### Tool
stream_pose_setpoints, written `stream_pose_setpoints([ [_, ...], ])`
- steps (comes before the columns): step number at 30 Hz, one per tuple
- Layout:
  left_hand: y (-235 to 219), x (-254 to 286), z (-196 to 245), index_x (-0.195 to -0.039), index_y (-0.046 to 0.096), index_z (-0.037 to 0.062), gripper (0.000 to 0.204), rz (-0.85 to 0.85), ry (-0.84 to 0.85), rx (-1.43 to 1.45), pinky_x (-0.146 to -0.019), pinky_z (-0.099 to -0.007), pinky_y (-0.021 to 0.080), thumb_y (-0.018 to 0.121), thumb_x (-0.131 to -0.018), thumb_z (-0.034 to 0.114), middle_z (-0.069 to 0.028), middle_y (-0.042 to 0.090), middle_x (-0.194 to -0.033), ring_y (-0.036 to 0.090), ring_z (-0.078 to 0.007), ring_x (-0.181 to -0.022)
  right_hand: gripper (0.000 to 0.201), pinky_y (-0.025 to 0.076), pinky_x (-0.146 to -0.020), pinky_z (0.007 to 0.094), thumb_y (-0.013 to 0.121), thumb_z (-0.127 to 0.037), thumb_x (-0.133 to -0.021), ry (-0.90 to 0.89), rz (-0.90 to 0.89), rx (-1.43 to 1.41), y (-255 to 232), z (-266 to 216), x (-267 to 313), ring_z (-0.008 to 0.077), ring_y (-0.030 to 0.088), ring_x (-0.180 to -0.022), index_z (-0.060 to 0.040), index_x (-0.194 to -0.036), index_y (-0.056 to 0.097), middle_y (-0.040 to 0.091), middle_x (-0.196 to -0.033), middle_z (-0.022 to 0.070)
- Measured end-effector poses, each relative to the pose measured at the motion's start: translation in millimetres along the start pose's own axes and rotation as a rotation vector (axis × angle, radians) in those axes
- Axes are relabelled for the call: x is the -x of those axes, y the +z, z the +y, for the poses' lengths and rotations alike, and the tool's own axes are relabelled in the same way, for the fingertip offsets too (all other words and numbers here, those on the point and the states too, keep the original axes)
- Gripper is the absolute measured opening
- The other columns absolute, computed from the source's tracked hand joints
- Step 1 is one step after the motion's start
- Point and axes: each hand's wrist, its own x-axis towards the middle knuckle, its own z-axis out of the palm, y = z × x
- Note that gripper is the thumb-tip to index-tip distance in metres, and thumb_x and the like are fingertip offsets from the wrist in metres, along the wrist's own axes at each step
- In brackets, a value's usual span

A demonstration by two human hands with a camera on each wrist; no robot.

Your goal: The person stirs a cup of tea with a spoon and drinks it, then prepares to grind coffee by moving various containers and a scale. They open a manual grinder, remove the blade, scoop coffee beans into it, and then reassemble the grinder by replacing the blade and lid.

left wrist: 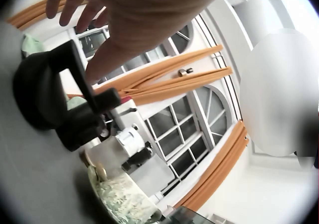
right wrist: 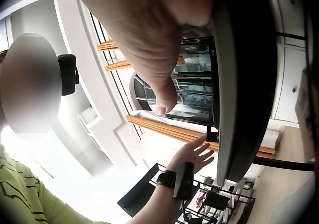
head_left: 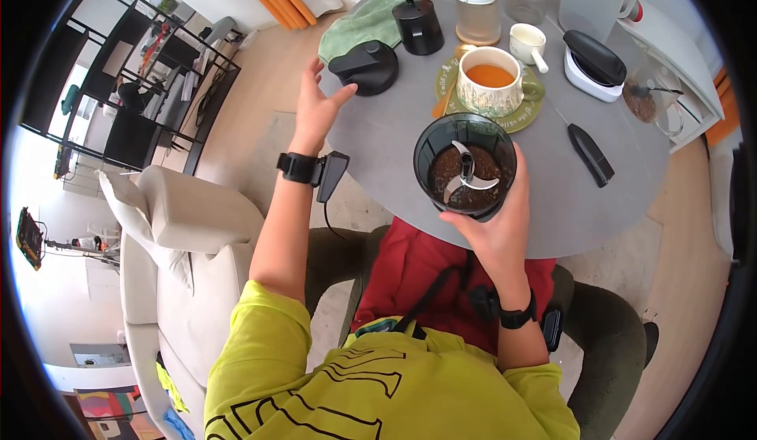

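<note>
In the head view my right hand [head_left: 505, 239] grips a dark see-through grinder bowl [head_left: 428, 144] from its right and near side, thumb across the front. A curved metal blade [head_left: 482, 183] stands inside among brown grounds [head_left: 485, 164]. The bowl is uncovered, held by the table's near edge. My left hand [head_left: 318, 109] is raised beside the table's left edge, fingers spread and holding nothing. Just right of its fingertips lies a round black lid [head_left: 367, 68] with a raised grip. The left wrist view shows that lid [left wrist: 35, 94] on the table, below the hand.
A cup of orange-brown drink [head_left: 490, 77] sits on a green plate [head_left: 527, 117] beyond the bowl. Behind the lid are a black pot [head_left: 418, 26] and a green cloth [head_left: 359, 26]. To the right are a black handheld tool [head_left: 590, 154], a black-and-white container [head_left: 595, 65] and a glass jug [head_left: 654, 105].
</note>
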Motion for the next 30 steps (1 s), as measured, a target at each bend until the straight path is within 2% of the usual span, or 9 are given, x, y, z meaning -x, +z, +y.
stream_pose_setpoints([
  [2, 8, -9, -16, -0.139, 0.039, 0.0023, 0.069, -0.036, 0.081, -0.005, -0.112, -0.0378, 0.027, 0.075, -0.081, 0.012, -0.0118, 0.053, -0.133, 0.040, -0.0239, -0.134, 0.109, 0.042, -0.099, 0.0425, 0.091, -0.024, -0.058, 0.011, -0.015, -0.008, -1, -1, 0, 0.0358, 0.052, -0.118, 0.0028, -0.143, 0.027, 0.048, -0.131, 0.0216],
  [4, 14, -16, -22, -0.136, 0.045, 0.0029, 0.059, -0.123, 0.019, 0.105, -0.110, -0.0354, 0.029, 0.073, -0.084, 0.012, -0.0099, 0.054, -0.132, 0.041, -0.0228, -0.133, 0.109, 0.042, -0.099, 0.0426, 0.091, -0.023, -0.058, -0.001, -0.008, -0.001, 0, 0, 0, 0.0360, 0.052, -0.118, 0.0026, -0.143, 0.028, 0.048, -0.130, 0.0215],
  [6, 21, -17, -21, -0.126, 0.053, 0.0020, 0.046, -0.115, -0.024, 0.317, -0.096, -0.0299, 0.041, 0.071, -0.085, 0.012, -0.0086, 0.059, -0.122, 0.054, -0.0162, -0.114, 0.109, 0.042, -0.099, 0.0427, 0.091, -0.023, -0.059, -0.009, -0.002, 0.006, -1, -2, 1, 0.0362, 0.052, -0.118, 0.0024, -0.143, 0.028, 0.048, -0.130, 0.0214],
  [12, 27, -22, -25, -0.125, 0.054, 0.0022, 0.039, -0.086, -0.077, 0.416, -0.092, -0.0275, 0.044, 0.066, -0.088, 0.006, -0.0058, 0.061, -0.116, 0.057, -0.0148, -0.107, 0.108, 0.043, -0.098, 0.0422, 0.091, -0.023, -0.059, -0.017, 0.010, 0.024, -1, -3, 1, 0.0358, 0.052, -0.118, 0.0017, -0.143, 0.028, 0.049, -0.130, 0.0217],
  [14, 24, -24, -29, -0.125, 0.054, 0.0013, 0.039, -0.075, 0.014, 0.421, -0.092, -0.0276, 0.044, 0.065, -0.089, 0.006, -0.0062, 0.062, -0.116, 0.057, -0.0148, -0.107, 0.109, 0.044, -0.098, 0.0421, 0.091, -0.024, -0.059, -0.022, 0.005, 0.006, -2, -3, 0, 0.0360, 0.052, -0.119, 0.0011, -0.144, 0.028, 0.048, -0.131, 0.0217],
  [17, 10, -15, 4, -0.126, 0.054, -0.0018, 0.037, -0.090, 0.153, 0.419, -0.094, -0.0280, 0.044, 0.062, -0.091, 0.005, -0.0080, 0.062, -0.116, 0.058, -0.0148, -0.107, 0.110, 0.044, -0.098, 0.0424, 0.091, -0.025, -0.059, -0.010, -0.013, 0.030, -4, -4, 2, 0.0364, 0.052, -0.119, 0.0008, -0.144, 0.027, 0.048, -0.131, 0.0217],
  [20, -5, 4, 49, -0.124, 0.055, 0.0005, 0.031, -0.120, 0.174, 0.449, -0.096, -0.0276, 0.043, 0.059, -0.094, 0.006, -0.0058, 0.062, -0.117, 0.056, -0.0138, -0.109, 0.110, 0.044, -0.098, 0.0427, 0.091, -0.026, -0.058, -0.035, 0.006, 0.057, -3, -3, 5, 0.0367, 0.052, -0.119, 0.0007, -0.144, 0.027, 0.048, -0.132, 0.0220],
  [24, -26, 42, 117, -0.126, 0.052, 0.0040, 0.031, -0.363, 0.288, 0.531, -0.096, -0.0287, 0.043, 0.056, -0.098, 0.016, -0.0113, 0.060, -0.128, 0.057, -0.0144, -0.112, 0.111, 0.043, -0.099, 0.0427, 0.091, -0.026, -0.058, -0.042, 0.006, 0.053, -2, 1, 2, 0.0369, 0.051, -0.121, 0.0009, -0.144, 0.027, 0.047, -0.133, 0.0225],
  [30, -3, 84, 138, -0.125, 0.051, 0.0032, 0.032, -0.570, 0.242, 0.523, -0.100, -0.0324, 0.041, 0.055, -0.096, 0.016, -0.0172, 0.055, -0.133, 0.055, -0.0183, -0.116, 0.109, 0.043, -0.100, 0.0435, 0.090, -0.026, -0.058, -0.026, 0.017, 0.081, -4, -3, 3, 0.0393, 0.048, -0.123, 0.0015, -0.143, 0.027, 0.044, -0.136, 0.0240],
])
